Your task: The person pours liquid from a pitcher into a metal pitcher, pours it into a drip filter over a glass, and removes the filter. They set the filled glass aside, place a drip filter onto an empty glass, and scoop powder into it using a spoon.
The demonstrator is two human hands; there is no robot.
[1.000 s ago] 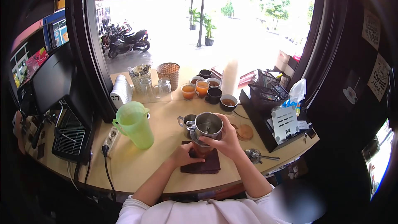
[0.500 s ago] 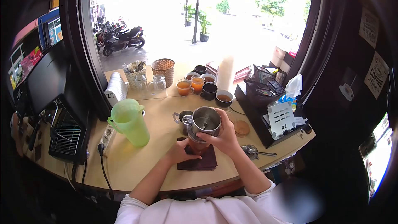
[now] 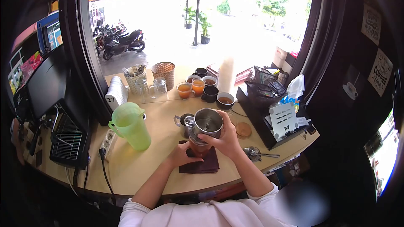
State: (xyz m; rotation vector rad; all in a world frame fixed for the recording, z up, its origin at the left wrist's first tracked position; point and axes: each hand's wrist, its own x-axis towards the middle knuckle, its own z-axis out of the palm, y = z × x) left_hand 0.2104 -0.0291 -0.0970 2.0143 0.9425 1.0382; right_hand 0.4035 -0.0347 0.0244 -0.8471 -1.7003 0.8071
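My right hand (image 3: 221, 138) is closed around a shiny metal cup (image 3: 209, 120), tilted so that its open mouth faces me. A small metal clip or handle sits on the cup's left side, and a little dark residue shows inside. Directly beneath it is a glass (image 3: 198, 146) with reddish-brown contents, its lower part partly hidden. My left hand (image 3: 182, 155) curls about that glass, thumb in front. Under both lies a folded dark maroon cloth (image 3: 200, 166). Just behind, to the left, stands a metal jug (image 3: 184, 127), partly covered by the cup.
A green pitcher (image 3: 131, 127) stands at left near a power strip (image 3: 107, 143). Filled cups, including an orange drink (image 3: 184, 91), are grouped at the back. On the right are a round wooden lid (image 3: 243, 130), a metal strainer (image 3: 252, 153) and a black organizer (image 3: 257, 122).
The camera view has shifted slightly. Both hands keep their grip, and the metal cup stays over the glass.
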